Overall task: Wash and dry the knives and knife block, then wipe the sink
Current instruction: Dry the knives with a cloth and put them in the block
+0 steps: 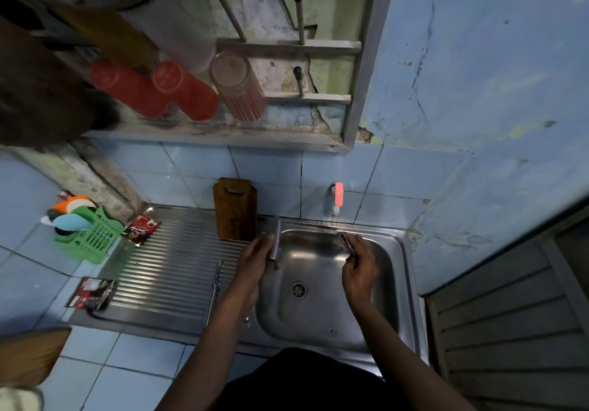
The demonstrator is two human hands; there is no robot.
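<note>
Centrally, the left hand [255, 259] clamps a steel-bladed knife [274, 238] pointing up-frame, while the right hand [358, 267], just right, pinches a crumpled scrubbing pad [343, 241].

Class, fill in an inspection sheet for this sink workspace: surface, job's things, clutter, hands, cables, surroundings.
Surface: stainless steel sink with ribbed drainboard.
Job's things: steel-bladed knife; brown wooden knife block standing on the drainboard; another knife lying flat there.
Clutter: green plastic basket; two printed sachets.
Hands: left hand grips the knife; right hand holds a small scrubber.
Cables: nothing seen.
Surroundings: pink-handled tap; red tumblers on a wall rack.
</note>
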